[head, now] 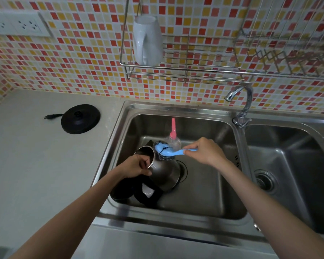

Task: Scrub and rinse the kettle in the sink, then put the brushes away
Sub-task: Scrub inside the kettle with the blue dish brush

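Observation:
A steel kettle (164, 171) with a black handle and open lid lies tilted on its side in the left sink basin (204, 193), its mouth turned up and left. My left hand (137, 166) grips the rim of that mouth. My right hand (204, 151) holds the handle of a blue brush (166, 150), whose wire-scourer head presses on the kettle's upper side. Behind the blue brush, a second brush with a pink handle (173, 128) and clear bristles leans on the basin floor.
The kettle's black base (80, 118) with its cord sits on the grey counter at left. A chrome tap (241, 107) stands between the two basins. On the tiled wall hangs a wire rack (183, 71) holding a white jug (147, 40). The right basin (288, 165) has a drain.

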